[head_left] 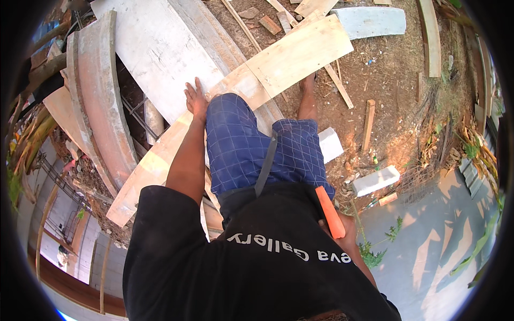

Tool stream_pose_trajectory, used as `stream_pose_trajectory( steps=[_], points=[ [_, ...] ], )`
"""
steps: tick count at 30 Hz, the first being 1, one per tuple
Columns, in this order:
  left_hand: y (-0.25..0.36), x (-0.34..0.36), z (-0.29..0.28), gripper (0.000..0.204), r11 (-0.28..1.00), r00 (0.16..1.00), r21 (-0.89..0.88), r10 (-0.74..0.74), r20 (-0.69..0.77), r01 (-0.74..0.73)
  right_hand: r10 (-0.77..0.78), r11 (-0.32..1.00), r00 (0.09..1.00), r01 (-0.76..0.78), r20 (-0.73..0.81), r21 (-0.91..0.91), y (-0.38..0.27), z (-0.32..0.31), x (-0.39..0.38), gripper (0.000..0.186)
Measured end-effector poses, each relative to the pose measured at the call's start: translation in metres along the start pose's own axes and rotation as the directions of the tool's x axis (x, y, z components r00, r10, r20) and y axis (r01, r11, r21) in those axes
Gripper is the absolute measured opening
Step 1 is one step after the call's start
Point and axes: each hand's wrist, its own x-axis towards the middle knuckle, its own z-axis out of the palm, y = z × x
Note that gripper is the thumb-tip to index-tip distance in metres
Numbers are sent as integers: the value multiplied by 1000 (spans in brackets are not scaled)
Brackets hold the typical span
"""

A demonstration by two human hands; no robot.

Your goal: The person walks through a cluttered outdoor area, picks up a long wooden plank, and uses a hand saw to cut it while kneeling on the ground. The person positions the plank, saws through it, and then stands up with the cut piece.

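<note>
A long pale plywood board runs diagonally under my left knee, with a thin dark line across it beyond the knee. My left hand rests beside that knee at the board's far edge, fingers spread and holding nothing. At my right hip, my right hand is closed round a bright orange, tapered, handle-like object. Whatever else belongs to this object is hidden from view. Under the plywood lies a large white-faced panel.
Weathered curved planks lie at the left. On the dirt are a grey-white slab, a short wood post, a pale block and scattered offcuts. Concrete paving spreads at the lower right, beside green plants.
</note>
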Motion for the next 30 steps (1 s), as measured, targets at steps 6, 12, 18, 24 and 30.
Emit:
stream_pose_trajectory(
  steps=[6,12,18,24,30],
  points=[
    [20,1,-3,118,999,1000,-21,30,-6,-30,-100,993,987,107,-129,52,17,87,241,29],
    [4,-4,-3,118,998,998,17,-53,16,53,-41,999,999,41,-2,-25,4,3,52,33],
    [13,-5,-8,119,998,997,30,-59,44,58,5,1000,998,-3,-60,29,12,25,71,29],
    [10,6,0,118,1000,999,19,-21,45,21,-155,984,980,165,-122,74,-8,66,199,31],
    [3,0,-2,118,998,999,43,-53,9,52,-20,1000,999,20,-40,3,-3,-8,-3,23]
  ],
)
